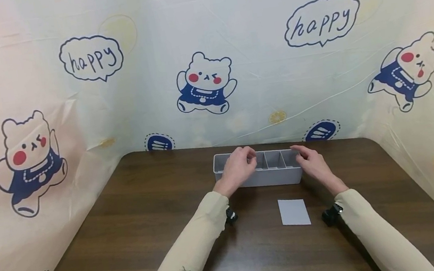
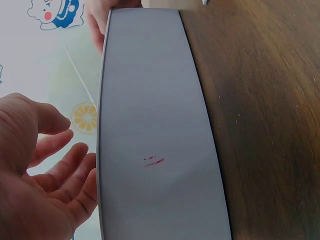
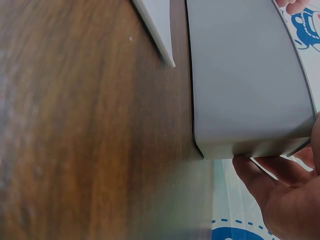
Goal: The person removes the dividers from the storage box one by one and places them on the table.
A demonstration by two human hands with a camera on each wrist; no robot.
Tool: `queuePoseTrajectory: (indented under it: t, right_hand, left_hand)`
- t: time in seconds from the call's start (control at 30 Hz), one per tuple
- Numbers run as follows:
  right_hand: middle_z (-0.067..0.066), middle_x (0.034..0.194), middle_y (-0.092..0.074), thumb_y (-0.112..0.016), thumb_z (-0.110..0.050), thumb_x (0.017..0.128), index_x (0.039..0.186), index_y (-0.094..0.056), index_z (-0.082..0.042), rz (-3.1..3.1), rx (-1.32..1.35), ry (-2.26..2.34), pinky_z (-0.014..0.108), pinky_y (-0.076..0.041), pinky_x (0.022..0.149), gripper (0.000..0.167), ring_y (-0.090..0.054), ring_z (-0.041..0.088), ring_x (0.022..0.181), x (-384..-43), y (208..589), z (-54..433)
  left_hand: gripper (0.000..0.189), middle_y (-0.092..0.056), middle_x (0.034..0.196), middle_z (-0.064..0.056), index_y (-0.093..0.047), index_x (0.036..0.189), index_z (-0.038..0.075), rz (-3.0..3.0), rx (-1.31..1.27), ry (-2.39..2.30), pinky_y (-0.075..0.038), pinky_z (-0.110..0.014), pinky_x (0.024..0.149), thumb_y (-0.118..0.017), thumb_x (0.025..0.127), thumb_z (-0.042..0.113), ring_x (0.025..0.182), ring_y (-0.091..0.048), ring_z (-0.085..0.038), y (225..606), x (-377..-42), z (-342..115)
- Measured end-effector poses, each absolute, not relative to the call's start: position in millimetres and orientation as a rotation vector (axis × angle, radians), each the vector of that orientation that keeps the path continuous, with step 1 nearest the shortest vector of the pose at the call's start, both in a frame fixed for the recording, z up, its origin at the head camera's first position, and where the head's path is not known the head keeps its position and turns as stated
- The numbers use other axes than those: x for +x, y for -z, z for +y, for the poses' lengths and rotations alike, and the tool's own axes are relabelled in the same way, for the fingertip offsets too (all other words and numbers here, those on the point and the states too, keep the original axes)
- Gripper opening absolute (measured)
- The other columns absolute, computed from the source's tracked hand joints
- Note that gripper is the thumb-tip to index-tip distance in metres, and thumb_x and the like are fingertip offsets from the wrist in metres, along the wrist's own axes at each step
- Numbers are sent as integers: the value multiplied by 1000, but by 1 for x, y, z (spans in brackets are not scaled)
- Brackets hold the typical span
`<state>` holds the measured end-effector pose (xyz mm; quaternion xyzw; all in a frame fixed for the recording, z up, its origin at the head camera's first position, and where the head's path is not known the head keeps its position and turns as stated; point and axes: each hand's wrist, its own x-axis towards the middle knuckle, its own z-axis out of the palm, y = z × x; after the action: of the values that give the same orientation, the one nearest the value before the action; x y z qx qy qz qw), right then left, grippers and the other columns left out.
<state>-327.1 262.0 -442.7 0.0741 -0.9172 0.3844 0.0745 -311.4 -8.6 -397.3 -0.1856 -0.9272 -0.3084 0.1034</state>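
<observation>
Head view shows your two cream sleeves [image 1: 192, 248] reaching over the dark brown wood-grain counter [image 1: 131, 238], a flat white rectangular card [image 1: 294, 212] lying between them. Beyond the card, the long grey open-topped box [image 1: 272, 177] with divided compartments stands near the counter's far edge. Your right hand [image 1: 314, 164] touches the box's right end with relaxed, slightly parted fingers; your left hand [image 1: 239, 165] is over its left half, fingers loosely bent around nothing. Behind hangs a pale sheet [image 1: 252, 25] printed with bears.

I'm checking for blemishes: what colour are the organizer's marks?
The marks are red, clearest in the left wrist view.
</observation>
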Motion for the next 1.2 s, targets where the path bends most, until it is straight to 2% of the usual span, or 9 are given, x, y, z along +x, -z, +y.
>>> queuePoseTrajectory:
  t: [0.37,0.93,1.2]
  right_hand:
    - [12,92,-50,-44,-16,100,140,-52,-17,-2745,213,-1170,33,-39,66,40,-48,25,80,-328,443,262]
    - [15,112,-56,-44,-18,101,141,-51,-18,-2754,207,-1178,34,-40,70,41,-51,29,91,-327,442,260]
    - [15,115,-57,-44,-19,101,141,-51,-18,-2756,206,-1182,35,-40,72,41,-51,29,94,-326,442,260]
  left_hand:
    - [31,-62,112,-4,-61,122,13,-2784,-495,909,-51,-30,75,-62,94,27,90,-59,-16,405,-319,-11]
    - [33,-61,99,-3,-62,120,13,-2783,-416,828,-46,-30,66,-62,93,33,79,-55,-17,414,-326,-12]
    - [37,-61,99,-4,-60,121,13,-2824,-362,803,-45,-29,61,-63,93,36,74,-56,-17,415,-327,-11]
